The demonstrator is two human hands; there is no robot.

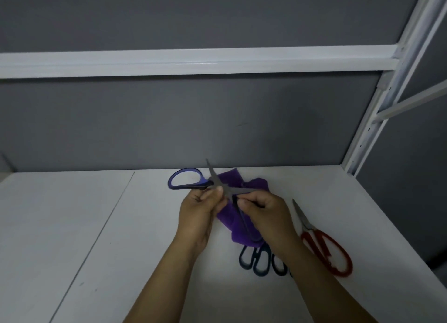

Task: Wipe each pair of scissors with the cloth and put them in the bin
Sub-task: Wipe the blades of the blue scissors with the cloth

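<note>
Our left hand (200,209) is curled tight, thumb pressed down at the pivot of the blue-handled scissors (186,178), which are spread wide: one blade points up, the other to the right. Our right hand (266,209) is also curled, fingertips pinched at the right-pointing blade; whether it grips cloth as well we cannot tell. The purple cloth (254,182) lies bunched under both hands and the scissors. Just below them dark-handled scissors (260,262) rest on the white table (121,226), and red-handled scissors (319,246) lie to the right. Behind us stands a grey wall (193,119) crossed by a white rail (193,61), with a white upright (370,129) at the right
</note>
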